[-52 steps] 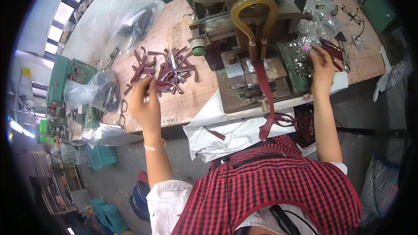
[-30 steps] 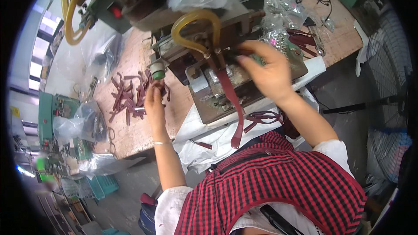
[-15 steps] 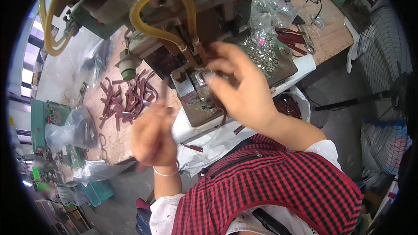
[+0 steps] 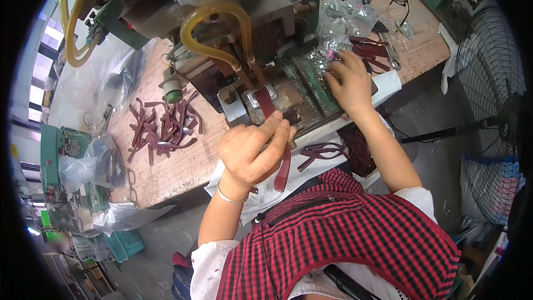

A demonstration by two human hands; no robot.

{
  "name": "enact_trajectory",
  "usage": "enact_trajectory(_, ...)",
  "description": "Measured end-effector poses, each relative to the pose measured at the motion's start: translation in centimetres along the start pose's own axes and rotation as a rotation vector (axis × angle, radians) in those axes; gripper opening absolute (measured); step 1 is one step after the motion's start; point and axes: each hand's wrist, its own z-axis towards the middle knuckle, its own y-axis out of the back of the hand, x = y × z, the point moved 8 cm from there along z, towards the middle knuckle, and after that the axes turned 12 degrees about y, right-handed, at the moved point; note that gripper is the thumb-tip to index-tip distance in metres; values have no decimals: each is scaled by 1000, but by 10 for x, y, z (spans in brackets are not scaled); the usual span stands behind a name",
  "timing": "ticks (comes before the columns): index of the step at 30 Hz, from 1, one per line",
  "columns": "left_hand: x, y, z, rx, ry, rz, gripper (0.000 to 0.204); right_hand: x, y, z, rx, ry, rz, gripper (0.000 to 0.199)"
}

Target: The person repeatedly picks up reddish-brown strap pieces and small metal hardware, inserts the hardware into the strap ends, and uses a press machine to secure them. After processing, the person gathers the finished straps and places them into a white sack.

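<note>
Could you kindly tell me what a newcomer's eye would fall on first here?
Probably the looped yellow tube on the front of the machine, near the top centre. Just below it, the left hand pinches a dark red strip at the machine, while the right hand is at a heap of small shiny parts. A tangled pile of dark red pieces also stands out on the tabletop at left.
</note>
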Motion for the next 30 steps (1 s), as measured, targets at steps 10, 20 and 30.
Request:
enact_trajectory(10,2,54,-52,57,279,126,28,-9,-13,28,-48,-57,289,17)
enact_trajectory(20,235,132,-157,521,714,614,41,-13,-27,26,-150,-389,854,10)
enact_trajectory(30,228,70,-160,281,770,675,28,-35,25,-24,-168,-446,575,16)
